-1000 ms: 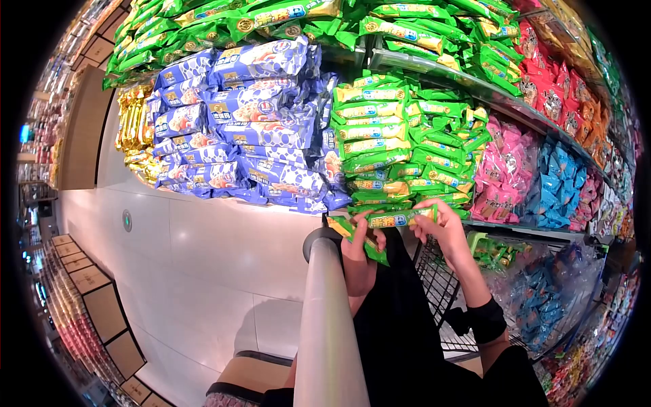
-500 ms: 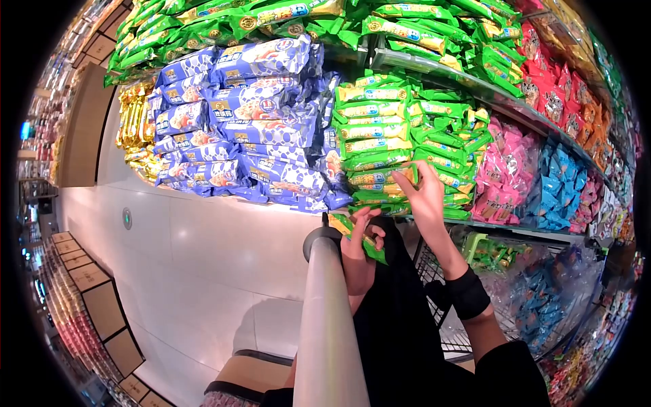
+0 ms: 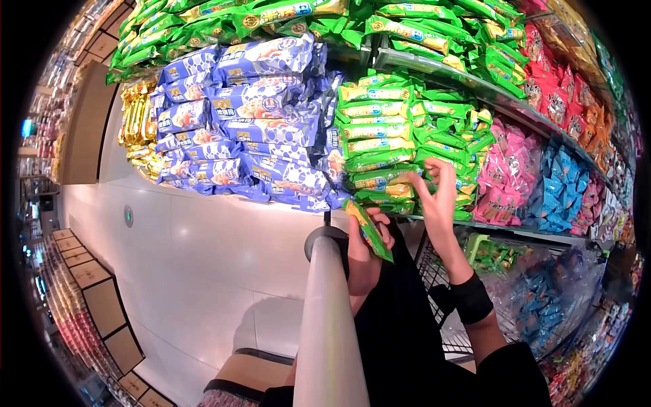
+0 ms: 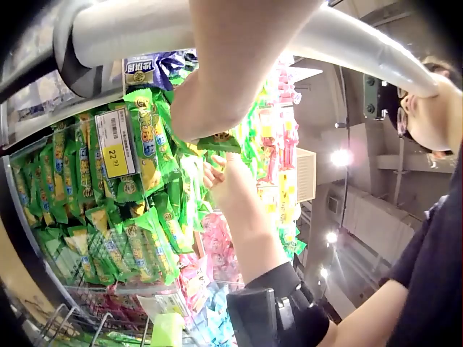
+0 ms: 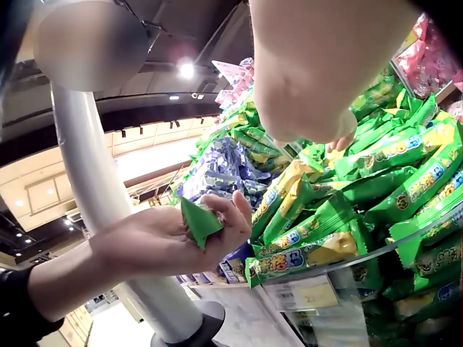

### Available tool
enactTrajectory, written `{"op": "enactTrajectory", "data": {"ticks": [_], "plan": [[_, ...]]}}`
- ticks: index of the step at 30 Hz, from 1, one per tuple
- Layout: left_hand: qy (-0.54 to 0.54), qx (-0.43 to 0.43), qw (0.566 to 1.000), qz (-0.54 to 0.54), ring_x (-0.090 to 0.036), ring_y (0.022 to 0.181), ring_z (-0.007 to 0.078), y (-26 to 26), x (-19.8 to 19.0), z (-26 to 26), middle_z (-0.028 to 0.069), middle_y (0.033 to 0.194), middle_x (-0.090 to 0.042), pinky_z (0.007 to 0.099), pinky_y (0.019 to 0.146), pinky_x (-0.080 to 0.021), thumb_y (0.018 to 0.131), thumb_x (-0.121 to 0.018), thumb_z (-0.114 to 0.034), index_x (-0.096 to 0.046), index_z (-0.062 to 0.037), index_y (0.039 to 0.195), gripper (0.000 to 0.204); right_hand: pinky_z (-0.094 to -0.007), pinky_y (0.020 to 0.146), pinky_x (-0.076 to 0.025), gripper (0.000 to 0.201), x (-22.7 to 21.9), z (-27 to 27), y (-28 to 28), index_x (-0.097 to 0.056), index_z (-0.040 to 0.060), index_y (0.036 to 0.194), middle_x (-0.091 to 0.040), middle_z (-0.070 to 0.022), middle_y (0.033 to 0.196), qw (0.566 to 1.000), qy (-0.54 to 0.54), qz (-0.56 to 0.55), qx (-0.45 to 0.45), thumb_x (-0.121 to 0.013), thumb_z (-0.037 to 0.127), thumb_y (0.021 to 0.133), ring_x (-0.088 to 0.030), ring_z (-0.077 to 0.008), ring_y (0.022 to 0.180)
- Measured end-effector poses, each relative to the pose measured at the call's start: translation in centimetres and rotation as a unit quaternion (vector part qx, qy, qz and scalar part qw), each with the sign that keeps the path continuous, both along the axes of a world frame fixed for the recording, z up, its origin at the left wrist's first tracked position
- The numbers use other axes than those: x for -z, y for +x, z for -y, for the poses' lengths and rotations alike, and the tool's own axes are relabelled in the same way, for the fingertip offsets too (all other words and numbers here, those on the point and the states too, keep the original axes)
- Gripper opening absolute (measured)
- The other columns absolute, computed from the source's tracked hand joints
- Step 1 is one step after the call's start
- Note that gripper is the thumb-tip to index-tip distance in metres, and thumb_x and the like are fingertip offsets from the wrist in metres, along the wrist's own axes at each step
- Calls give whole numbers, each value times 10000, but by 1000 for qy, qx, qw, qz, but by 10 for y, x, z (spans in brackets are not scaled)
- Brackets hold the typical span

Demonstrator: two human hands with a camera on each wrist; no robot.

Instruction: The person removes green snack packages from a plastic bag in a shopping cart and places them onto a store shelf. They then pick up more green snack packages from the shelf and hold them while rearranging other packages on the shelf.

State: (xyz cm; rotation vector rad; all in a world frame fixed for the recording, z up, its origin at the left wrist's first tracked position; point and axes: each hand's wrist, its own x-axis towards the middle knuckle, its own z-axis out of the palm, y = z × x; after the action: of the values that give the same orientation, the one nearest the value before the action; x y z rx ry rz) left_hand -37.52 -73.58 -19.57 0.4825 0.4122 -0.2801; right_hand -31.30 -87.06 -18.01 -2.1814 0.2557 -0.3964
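Observation:
In the head view my left hand (image 3: 363, 266) grips a slim green and yellow snack packet (image 3: 370, 234), its fingers curled around the wrapper. The packet slants, one end toward the shelf; its green end (image 5: 200, 223) pokes out of the grip in the right wrist view. My right hand (image 3: 439, 198) hovers over the front of a stack of matching green packets (image 3: 376, 129), fingers bent and spread apart, holding nothing that shows. Its fingertips overlap the lower packets in the head view.
Blue-and-white packets (image 3: 264, 102) are piled left of the green stack, pink (image 3: 508, 163) and blue bags (image 3: 559, 183) to its right. A wire cart (image 3: 424, 271) with bagged goods stands at lower right. A thick pale pole (image 3: 329, 332) rises between me and the floor.
A second green packet, held in my right hand a second ago, has left it; that hand went forward to the green stack and has drawn slightly back. The left hand's packet has tilted.

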Motion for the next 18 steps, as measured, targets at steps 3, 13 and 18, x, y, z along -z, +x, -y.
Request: {"op": "enactTrajectory", "data": {"ticks": [3, 13, 18], "plan": [[-16, -15, 1000, 2, -486, 780, 144, -2, 2, 2, 59, 939, -517, 306, 744, -411, 999, -311, -381, -483, -51, 1100, 386, -310, 785, -382, 268, -12, 4, -16, -529, 26, 1010, -493, -81, 957, 1000, -3, 17, 13, -668, 154, 820, -458, -213, 885], [40, -9, 998, 45, -515, 1034, 207, -11, -12, -1, 92, 1080, -511, 386, 1000, -376, 985, -407, -241, -466, -17, 1118, 267, -219, 690, -453, 142, -7, -7, -84, -561, -6, 946, -594, -27, 796, 924, 309, -181, -137, -628, 87, 863, -551, -63, 742], [157, 71, 983, 65, -532, 1015, 138, -17, -12, 1, 67, 1047, -565, 279, 909, -397, 966, -449, -144, -535, 2, 1093, 211, -213, 718, -438, 224, -14, 5, -93, -569, 2, 1024, -558, 4, 924, 905, 276, -259, -193, -663, 70, 833, -523, -47, 820]]}}
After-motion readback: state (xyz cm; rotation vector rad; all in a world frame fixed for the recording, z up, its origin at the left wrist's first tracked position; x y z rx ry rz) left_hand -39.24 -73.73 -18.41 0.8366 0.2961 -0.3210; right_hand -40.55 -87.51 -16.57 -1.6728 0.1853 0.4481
